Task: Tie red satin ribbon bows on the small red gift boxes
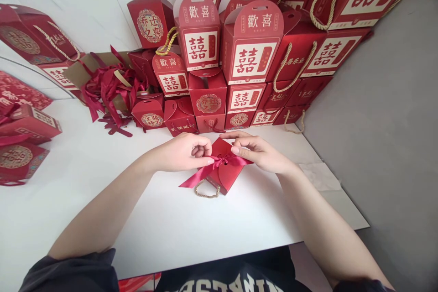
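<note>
A small red gift box point(232, 174) stands on the white table in front of me, turned corner-on, with a beige rope handle point(207, 195) hanging at its near left side. Across its top runs a dark pink satin ribbon point(196, 178), tied in a bow at the middle with one tail pointing to the near left. My left hand point(188, 151) is closed, thumb and forefinger pinching the ribbon left of the knot. On the other side my right hand point(257, 150) curves round the box's far right corner, its thumb on the bow's right loop.
Stacked red gift boxes point(253, 61) line the back of the table, several with rope handles. An open carton point(77, 73) with loose ribbons point(111, 84) stands at the back left. More red boxes point(20, 159) lie at far left. A grey wall point(386, 123) bounds the right.
</note>
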### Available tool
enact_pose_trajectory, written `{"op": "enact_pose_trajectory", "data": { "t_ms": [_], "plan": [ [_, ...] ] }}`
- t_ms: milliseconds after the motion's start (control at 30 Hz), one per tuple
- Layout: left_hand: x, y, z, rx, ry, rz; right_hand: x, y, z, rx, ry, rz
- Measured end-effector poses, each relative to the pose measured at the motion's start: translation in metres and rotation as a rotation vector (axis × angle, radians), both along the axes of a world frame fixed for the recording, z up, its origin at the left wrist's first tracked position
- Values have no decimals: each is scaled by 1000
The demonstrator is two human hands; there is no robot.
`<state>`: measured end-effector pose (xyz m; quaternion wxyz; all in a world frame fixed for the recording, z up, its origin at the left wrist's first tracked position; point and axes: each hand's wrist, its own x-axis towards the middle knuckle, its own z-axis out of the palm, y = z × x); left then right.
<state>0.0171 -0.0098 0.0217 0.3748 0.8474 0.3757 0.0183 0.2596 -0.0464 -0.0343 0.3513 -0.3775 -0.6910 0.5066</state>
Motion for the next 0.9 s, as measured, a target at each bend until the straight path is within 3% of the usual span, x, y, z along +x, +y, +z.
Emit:
{"op": "enact_pose_trajectory", "data": {
  "t_ms": [167, 367, 733, 833, 900],
  "plan": [
    [-6, 3, 7, 125, -126, -14, 1, 2, -1, 27, 3, -6],
    [-18, -2, 17, 346, 7, -315, 2, 2, -2, 26, 5, -6],
    [-11, -9, 5, 872, 164, -320, 1, 3, -2, 47, -9, -18],
    [-9, -9, 7, 840, 147, -274, 0, 2, -1, 41, -8, -14],
    [-6, -9, 6, 714, 90, -206, 0, 1, -1, 37, -11, -8]
  ]
}}
